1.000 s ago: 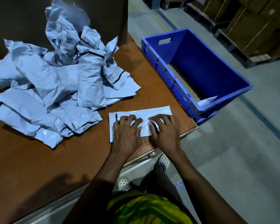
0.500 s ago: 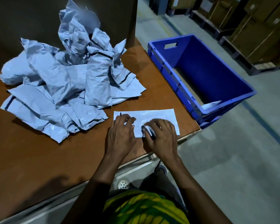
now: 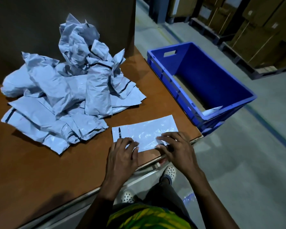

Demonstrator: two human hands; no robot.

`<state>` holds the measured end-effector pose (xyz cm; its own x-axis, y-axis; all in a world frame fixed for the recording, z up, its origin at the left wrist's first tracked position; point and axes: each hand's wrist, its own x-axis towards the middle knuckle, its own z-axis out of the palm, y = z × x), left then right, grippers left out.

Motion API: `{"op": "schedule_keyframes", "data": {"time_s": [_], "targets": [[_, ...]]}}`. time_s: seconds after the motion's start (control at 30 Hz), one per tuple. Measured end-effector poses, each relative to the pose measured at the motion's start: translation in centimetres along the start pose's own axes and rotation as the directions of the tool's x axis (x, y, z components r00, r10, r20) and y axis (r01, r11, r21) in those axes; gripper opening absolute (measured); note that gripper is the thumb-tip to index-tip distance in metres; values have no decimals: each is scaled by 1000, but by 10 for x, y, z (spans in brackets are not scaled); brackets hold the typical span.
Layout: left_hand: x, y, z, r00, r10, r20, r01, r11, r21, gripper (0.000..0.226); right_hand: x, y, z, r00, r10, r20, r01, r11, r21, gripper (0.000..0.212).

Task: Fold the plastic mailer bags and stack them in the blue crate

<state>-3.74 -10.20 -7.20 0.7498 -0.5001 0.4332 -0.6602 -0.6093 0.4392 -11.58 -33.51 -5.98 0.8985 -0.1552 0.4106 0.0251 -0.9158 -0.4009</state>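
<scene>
— Where's the mailer bag (image 3: 147,131)?
— Flat on the table (image 3: 40,162), near right corner, left of the blue crate (image 3: 162,66).
— And the grip?
— The right hand (image 3: 177,147) pinches its near edge. The left hand (image 3: 122,154) rests bent fingers on the near-left corner; I can't tell whether it's holding.

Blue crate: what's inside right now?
A corner of a pale mailer bag shows at the near end, plus a brownish strip of the bottom. The near wall of the blue crate hides the rest.
</scene>
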Motion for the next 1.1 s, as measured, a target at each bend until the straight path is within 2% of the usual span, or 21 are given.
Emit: {"op": "schedule_keyframes", "data": {"time_s": [0.17, 0.3, 0.43, 0.47, 0.57, 0.7, 0.9, 1.0, 1.1], "targets": [[9, 4, -1, 997, 32, 77, -32, 999, -14, 30, -1, 8, 4, 995, -93, -37, 92, 995, -33, 7], [13, 1, 4, 995, 77, 60, -79, 997, 20, 15, 3, 4, 2, 992, -109, -56, 106, 993, -49, 4], [16, 0, 7, 983, 182, 3, -182, 979, 91, 6, 3, 4, -8, 988, -146, 48, 148, 988, -36, 37], [20, 1, 5, 983, 185, -15, -182, 979, 94, 7, 3, 6, -9, 987, -151, 49, 152, 988, -38, 39], [38, 11, -5, 979, 192, -69, -186, 978, 94, 8, 12, 13, -8, 985, -171, -34, 170, 985, -40, 21], [67, 18, -19, 965, 251, -78, -236, 958, 166, 21, 53, 19, -23, 967, -216, -139, 214, 976, -24, 20], [140, 26, -53, 920, 344, -187, -279, 911, 303, 15, 140, 46, -76, 918, -361, -163, 357, 933, -53, 7], [191, 49, -56, 898, 375, -232, -308, 910, 277, 11, 178, 76, -114, 914, -365, -176, 359, 931, -68, 11], [242, 79, -29, 882, 411, -229, -367, 906, 212, 12, 203, 119, -153, 926, -337, -172, 328, 941, -79, 15]]}}
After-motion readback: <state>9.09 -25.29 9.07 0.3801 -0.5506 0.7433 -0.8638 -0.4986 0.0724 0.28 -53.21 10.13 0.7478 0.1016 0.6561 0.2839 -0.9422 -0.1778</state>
